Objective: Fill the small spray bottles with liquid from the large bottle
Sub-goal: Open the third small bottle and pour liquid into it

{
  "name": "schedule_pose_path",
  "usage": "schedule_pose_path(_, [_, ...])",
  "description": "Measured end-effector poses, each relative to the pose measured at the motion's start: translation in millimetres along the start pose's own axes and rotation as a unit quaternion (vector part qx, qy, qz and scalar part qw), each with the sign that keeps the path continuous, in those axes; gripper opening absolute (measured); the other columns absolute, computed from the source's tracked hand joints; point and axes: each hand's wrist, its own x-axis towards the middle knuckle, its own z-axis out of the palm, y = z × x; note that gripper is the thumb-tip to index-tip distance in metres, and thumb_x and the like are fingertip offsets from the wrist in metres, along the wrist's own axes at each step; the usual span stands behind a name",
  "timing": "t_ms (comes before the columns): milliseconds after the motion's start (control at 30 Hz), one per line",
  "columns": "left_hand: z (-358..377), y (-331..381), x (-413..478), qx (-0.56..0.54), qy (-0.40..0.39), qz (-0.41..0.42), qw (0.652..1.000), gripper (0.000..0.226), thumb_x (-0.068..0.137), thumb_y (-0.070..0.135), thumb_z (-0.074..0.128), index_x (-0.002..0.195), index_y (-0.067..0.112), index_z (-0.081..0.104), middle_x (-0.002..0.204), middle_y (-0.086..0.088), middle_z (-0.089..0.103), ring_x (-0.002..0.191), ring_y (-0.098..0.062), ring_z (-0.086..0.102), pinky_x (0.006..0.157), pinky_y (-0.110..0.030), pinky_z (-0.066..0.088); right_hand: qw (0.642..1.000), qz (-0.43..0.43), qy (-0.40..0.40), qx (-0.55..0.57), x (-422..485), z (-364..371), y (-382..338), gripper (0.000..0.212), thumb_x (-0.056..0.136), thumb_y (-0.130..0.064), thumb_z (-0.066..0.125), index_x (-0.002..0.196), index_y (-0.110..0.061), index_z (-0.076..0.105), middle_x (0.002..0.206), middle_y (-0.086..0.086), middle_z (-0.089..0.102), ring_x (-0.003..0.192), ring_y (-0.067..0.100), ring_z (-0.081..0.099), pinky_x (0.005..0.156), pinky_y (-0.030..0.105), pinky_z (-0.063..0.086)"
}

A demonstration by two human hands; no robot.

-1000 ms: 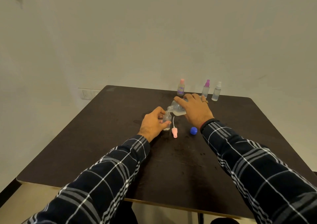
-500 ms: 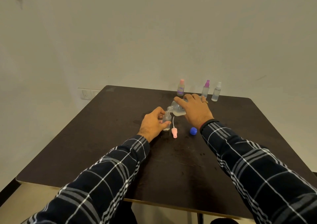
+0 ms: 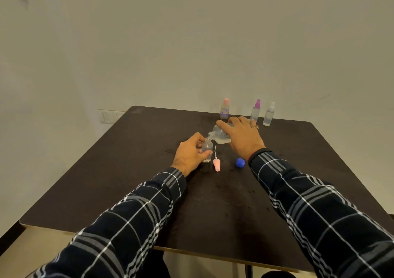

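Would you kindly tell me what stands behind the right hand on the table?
Three spray bottles: the pink-capped bottle, the purple-capped bottle and the white-capped bottle. The right hand hides the purple-capped bottle's base.

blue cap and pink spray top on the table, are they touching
Apart. The head view shows bare dark table between the blue cap and the pink spray top, both lying loose.

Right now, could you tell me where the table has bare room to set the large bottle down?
Bare: the table left of the left hand and right of the right sleeve. Crowded: beside the right hand, round the small bottle, pink spray top and blue cap, and the far edge with three spray bottles.
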Motion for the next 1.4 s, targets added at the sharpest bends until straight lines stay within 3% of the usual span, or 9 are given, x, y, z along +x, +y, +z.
schedule_pose_path(633, [-1,4,-2,0.009,-0.003,-0.014,1.000,0.034,0.089,0.028,0.077,0.115,0.025,0.054,0.108,0.007,0.061,0.097,-0.009,0.062,0.080,-0.019,0.048,1.000,-0.004,0.001,0.001,1,-1,0,0.081,0.088,-0.017,0.072,0.150,-0.039,0.025,0.145,0.010,0.042,0.134,0.035,0.038,0.111,0.064,0.031])
schedule_pose_path(933, [-2,4,-3,0.015,0.001,-0.007,1.000,0.034,0.088,0.029,0.078,0.113,0.025,0.055,0.108,0.006,0.064,0.095,-0.009,0.064,0.086,-0.025,0.054,1.000,0.000,-0.002,0.014,-2,-1,0,0.077,0.088,-0.020,0.071,0.148,-0.038,0.027,0.142,0.009,0.045,0.132,0.034,0.040,0.109,0.062,0.034])
schedule_pose_path(1233, [-2,4,-3,0.007,-0.003,-0.001,1.000,0.033,0.088,0.026,0.079,0.111,0.024,0.056,0.108,0.007,0.064,0.092,-0.006,0.064,0.084,-0.021,0.054,0.973,0.088,0.021,0.213,-16,13,3,0.074,0.080,-0.026,0.079,0.140,-0.035,0.036,0.127,0.007,0.056,0.117,0.033,0.052,0.098,0.054,0.049])
schedule_pose_path(1400, [-2,4,-5,-0.001,0.006,0.004,1.000,0.030,0.088,0.024,0.079,0.108,0.023,0.056,0.100,0.010,0.062,0.087,-0.003,0.064,0.072,-0.010,0.048,0.905,0.181,0.061,0.379,-23,18,21,0.073,0.076,-0.026,0.082,0.137,-0.026,0.042,0.126,0.011,0.058,0.115,0.033,0.057,0.098,0.049,0.050])
